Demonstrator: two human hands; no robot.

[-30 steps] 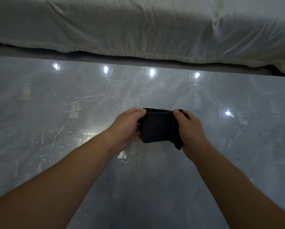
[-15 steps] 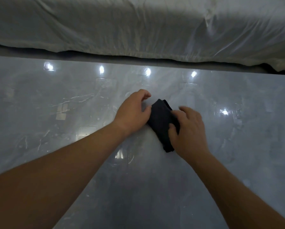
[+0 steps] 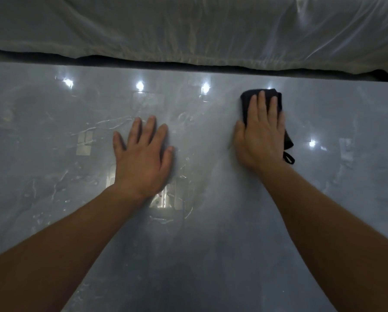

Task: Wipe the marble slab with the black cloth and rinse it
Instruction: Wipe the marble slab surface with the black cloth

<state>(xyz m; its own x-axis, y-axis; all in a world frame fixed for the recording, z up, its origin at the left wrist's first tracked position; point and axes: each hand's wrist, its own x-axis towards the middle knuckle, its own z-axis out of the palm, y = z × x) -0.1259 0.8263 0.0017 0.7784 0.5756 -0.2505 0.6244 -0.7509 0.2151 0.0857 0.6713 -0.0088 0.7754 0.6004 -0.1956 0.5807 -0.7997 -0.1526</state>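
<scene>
Head view: right hand [image 3: 259, 134] presses the black cloth [image 3: 247, 98] flat on the marble slab [image 3: 211, 244], near its far edge.

Neither grip is closed. The right hand's fingers lie straight and spread over the folded cloth, which likely spreads pressure across the pad for a wiping stroke. A small loop [image 3: 288, 157] trails free at the cloth's near right corner. The left hand [image 3: 143, 156] rests palm-down on bare marble, well apart from the cloth, wide and holding nothing, probably as a brace while the person leans over. Streaks that look wet shine around it, so much wiping seems left and the rinse is not yet done. A pale crumpled sheet [image 3: 188, 30] lies beyond the far edge.
</scene>
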